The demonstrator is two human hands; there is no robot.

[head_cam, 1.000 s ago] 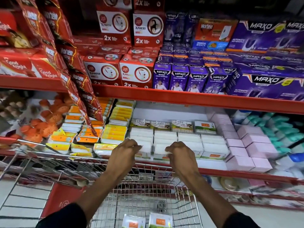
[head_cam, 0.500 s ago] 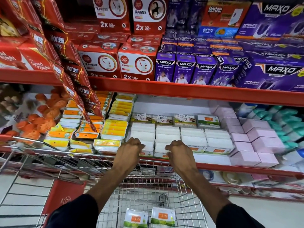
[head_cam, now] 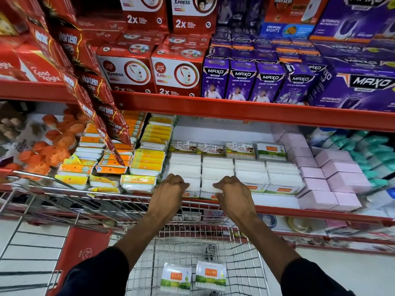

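White cotton bud packs (head_cam: 250,174) lie in rows on the middle shelf (head_cam: 310,212). My left hand (head_cam: 171,193) reaches over the cart and curls its fingers round the front-left pack (head_cam: 193,185). Beside it, my right hand (head_cam: 234,193) has its fingers curled like a claw onto the neighbouring front pack (head_cam: 207,186). Two packs with green and orange labels (head_cam: 176,277) (head_cam: 210,275) lie in the wire cart (head_cam: 192,231) below my arms.
Yellow and orange packets (head_cam: 147,161) sit left of the cotton buds and pink boxes (head_cam: 333,174) to the right. Red sachet strips (head_cam: 100,99) hang down at the left. The upper shelf (head_cam: 235,107) carries red and purple repellent boxes (head_cam: 241,80).
The view has tilted down and moved closer to the shelf. Both hands stay at the front cotton bud packs, and the right hand's fingers have spread over its pack.
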